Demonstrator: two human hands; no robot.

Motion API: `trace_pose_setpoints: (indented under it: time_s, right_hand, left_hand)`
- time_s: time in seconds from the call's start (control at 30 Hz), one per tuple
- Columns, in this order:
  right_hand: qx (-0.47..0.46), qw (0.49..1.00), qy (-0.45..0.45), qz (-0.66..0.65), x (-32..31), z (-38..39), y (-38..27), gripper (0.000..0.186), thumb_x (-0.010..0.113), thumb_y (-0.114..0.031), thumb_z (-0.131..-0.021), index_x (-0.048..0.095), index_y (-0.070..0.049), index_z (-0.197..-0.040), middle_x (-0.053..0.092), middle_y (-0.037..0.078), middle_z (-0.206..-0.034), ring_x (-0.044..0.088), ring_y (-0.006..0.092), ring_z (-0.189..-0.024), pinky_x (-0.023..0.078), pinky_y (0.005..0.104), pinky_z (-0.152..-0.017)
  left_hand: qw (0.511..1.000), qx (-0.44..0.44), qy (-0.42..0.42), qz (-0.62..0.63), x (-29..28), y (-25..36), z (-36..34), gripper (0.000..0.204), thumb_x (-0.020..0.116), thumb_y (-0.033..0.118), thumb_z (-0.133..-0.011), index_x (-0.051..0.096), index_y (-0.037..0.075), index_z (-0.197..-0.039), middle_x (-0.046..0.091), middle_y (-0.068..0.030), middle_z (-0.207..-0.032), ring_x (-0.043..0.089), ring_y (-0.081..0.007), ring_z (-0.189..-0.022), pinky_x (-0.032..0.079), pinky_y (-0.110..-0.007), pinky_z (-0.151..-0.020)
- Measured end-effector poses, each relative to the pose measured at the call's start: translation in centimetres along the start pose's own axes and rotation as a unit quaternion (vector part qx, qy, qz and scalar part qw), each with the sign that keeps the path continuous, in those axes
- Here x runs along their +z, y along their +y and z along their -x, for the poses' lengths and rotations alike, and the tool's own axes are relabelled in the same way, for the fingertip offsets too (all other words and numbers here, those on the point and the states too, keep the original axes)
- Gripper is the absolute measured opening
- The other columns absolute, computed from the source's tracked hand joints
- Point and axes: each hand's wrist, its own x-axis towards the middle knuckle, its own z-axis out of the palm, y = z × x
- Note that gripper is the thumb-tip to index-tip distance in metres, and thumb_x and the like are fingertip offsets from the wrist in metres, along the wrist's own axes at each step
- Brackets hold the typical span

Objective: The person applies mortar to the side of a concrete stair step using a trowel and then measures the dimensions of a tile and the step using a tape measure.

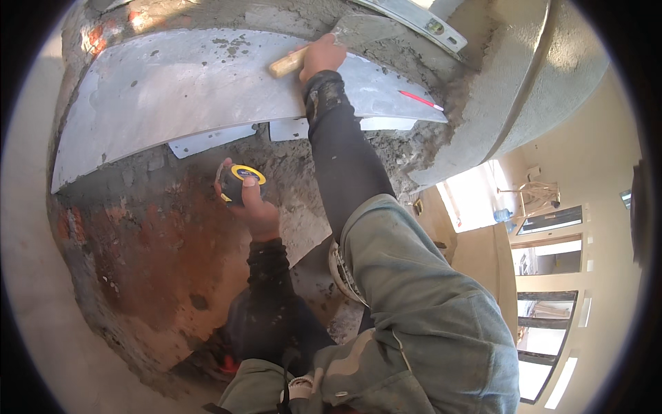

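My left hand (256,210) is closed around a black and yellow tape measure (246,174), below the front edge of a long grey slab (186,90). The thumb lies on the face of its case. My right hand (323,56) grips the wooden handle of a trowel (288,63) over the slab's far edge. Its mortar-coated blade points toward the wet mortar bed (289,18) behind. A red pencil (420,100) lies near the slab's right end. Mortar crumbs and smears dot the slab's top.
A spirit level (420,26) lies on the mortar at the far right. White pieces (214,140) show beneath the slab's front edge. Below is a rough reddish wall face (158,255). A curved plastered surface (531,83) rises at right, with windows (548,324) and a blue water bottle (503,214) beyond.
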Motion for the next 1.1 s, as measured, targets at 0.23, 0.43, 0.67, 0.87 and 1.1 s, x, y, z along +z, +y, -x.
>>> trace_pose_setpoints:
  time_s: [0.23,0.43,0.67,0.87,1.1]
  right_hand:
    - [-0.060,0.984,0.167,-0.034,-3.7,2.2,-4.7,0.044,0.039,-0.028,-0.105,0.033,0.005,-0.134,0.057,0.020,-0.089,0.059,0.0287,-0.055,0.052,0.0434,-0.044]
    - [-0.009,0.987,0.143,-0.073,-10.4,-7.6,-8.1,0.036,0.044,-0.026,-0.104,0.042,0.001,-0.126,0.059,0.018,-0.113,0.067,0.0306,-0.086,0.057,0.0453,-0.071]
    - [0.056,0.967,0.132,-0.208,-8.9,-9.0,-6.4,0.040,0.044,-0.032,-0.103,0.042,-0.002,-0.129,0.057,0.016,-0.109,0.064,0.0290,-0.090,0.056,0.0484,-0.071]
    - [0.066,0.955,0.101,-0.269,-5.8,-6.5,-6.9,0.043,0.044,-0.037,-0.102,0.041,-0.005,-0.131,0.056,0.014,-0.106,0.062,0.0277,-0.092,0.055,0.0511,-0.071]
    - [0.038,0.960,0.065,-0.268,-1.4,2.9,-6.5,0.036,0.036,-0.031,-0.101,0.035,-0.003,-0.123,0.046,0.011,-0.098,0.051,0.0264,-0.076,0.051,0.0498,-0.063]
  left_hand:
    - [0.999,-0.034,0.025,-0.009,-0.1,-0.9,-0.6,0.056,0.058,0.024,-0.086,0.049,-0.007,-0.133,0.054,-0.0169,-0.132,0.054,-0.0256,-0.117,0.045,-0.034,-0.100]
    - [0.998,-0.061,0.014,-0.002,0.8,-0.7,0.7,0.055,0.056,0.024,-0.089,0.048,-0.007,-0.133,0.055,-0.0159,-0.133,0.054,-0.0247,-0.119,0.044,-0.034,-0.101]
    - [0.999,-0.041,-0.019,-0.012,-0.1,-0.8,-0.1,0.051,0.053,0.020,-0.090,0.049,-0.008,-0.133,0.056,-0.0156,-0.132,0.054,-0.0234,-0.118,0.044,-0.034,-0.102]
    - [0.998,-0.050,-0.017,-0.026,0.5,0.3,0.3,0.049,0.052,0.020,-0.091,0.051,-0.008,-0.132,0.057,-0.0151,-0.130,0.056,-0.0237,-0.118,0.044,-0.033,-0.102]
    - [0.999,-0.044,-0.016,-0.015,-0.6,0.4,-0.8,0.049,0.053,0.021,-0.091,0.054,-0.006,-0.131,0.058,-0.0149,-0.130,0.057,-0.0228,-0.116,0.046,-0.030,-0.099]
